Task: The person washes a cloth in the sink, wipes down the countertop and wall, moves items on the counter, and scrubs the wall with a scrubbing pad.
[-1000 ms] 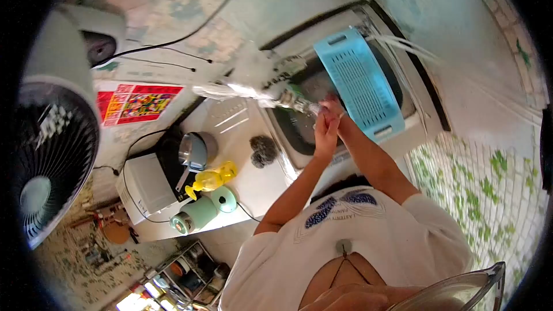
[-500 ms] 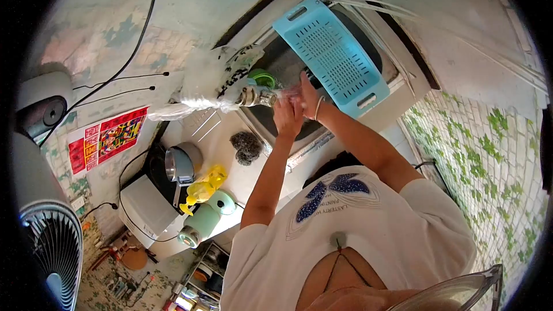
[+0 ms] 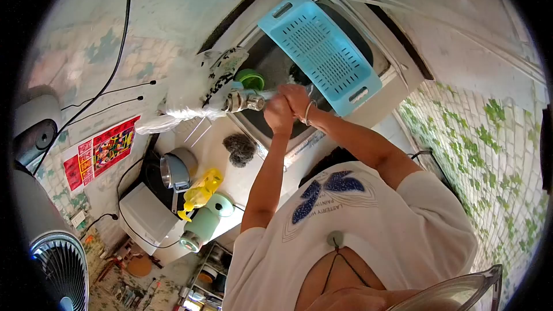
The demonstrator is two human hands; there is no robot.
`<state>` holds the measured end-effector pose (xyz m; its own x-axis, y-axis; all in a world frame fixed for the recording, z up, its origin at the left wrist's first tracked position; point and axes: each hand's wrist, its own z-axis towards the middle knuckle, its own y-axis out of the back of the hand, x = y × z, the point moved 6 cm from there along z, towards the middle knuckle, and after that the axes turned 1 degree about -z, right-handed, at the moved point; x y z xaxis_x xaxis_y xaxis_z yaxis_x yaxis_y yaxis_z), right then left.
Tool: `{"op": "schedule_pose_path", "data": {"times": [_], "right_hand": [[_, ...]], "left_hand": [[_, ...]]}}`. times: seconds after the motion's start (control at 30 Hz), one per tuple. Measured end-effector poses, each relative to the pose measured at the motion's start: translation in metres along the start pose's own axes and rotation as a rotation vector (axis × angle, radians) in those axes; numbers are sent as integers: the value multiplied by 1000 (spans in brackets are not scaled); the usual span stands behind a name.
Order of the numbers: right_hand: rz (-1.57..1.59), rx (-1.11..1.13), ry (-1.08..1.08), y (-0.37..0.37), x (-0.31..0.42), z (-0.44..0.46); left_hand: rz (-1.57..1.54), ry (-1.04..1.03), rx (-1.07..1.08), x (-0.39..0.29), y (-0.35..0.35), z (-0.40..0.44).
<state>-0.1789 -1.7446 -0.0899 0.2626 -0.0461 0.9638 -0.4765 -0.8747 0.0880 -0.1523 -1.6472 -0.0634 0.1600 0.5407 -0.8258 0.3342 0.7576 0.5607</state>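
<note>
Over the sink [image 3: 262, 118], my left hand [image 3: 279, 115] and my right hand [image 3: 295, 99] are pressed together just beside the metal faucet [image 3: 246, 102]. The fingers of both are closed, the left one smeared by motion. Whatever lies between them is hidden. A clear, shiny patch, water or something transparent, shows by my right fingers. A bracelet [image 3: 309, 113] circles my right wrist. Right of my hands, a light blue slotted basket [image 3: 322, 52] rests across the sink. Behind the faucet, a green bowl [image 3: 251, 79] sits at the sink's left side.
White plastic wrapping [image 3: 190, 98] covers the pipe by the faucet. On the left counter are a dark scouring pad [image 3: 239, 148], a yellow pump bottle [image 3: 203, 190], a pale green bottle [image 3: 199, 230] and a metal pot [image 3: 177, 170]. A fan [image 3: 57, 265] stands at lower left.
Both hands have come closer together, the right one moving left and its fingers curling in from being stretched out. The whole view has shifted slightly.
</note>
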Motion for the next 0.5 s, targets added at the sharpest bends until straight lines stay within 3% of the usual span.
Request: {"op": "schedule_pose_path", "data": {"times": [0.03,0.13,0.17,0.2,0.23,0.3,0.37,0.43,0.5], "right_hand": [[-620,-35,464,-8,12,-4],[-681,60,466,-8,23,-5],[-679,59,464,-6,29,-6],[-518,96,264,-2,26,-4],[-356,131,68,1,23,-4],[-396,196,80,2,21,-3],[-436,264,91,9,25,-4],[-213,651,-301,12,19,-17],[-256,597,-248,31,6,-6]], "left_hand": [[1,1,5,5,-3,1],[-37,-81,18,5,-9,5],[-354,295,1,18,-11,3],[-668,673,-17,29,-20,-7],[-666,672,-15,31,-17,-5],[-823,913,277,44,-27,-14],[-873,924,296,51,-24,-12],[-925,936,311,57,-14,-13],[-27,-83,278,28,26,6]]}}
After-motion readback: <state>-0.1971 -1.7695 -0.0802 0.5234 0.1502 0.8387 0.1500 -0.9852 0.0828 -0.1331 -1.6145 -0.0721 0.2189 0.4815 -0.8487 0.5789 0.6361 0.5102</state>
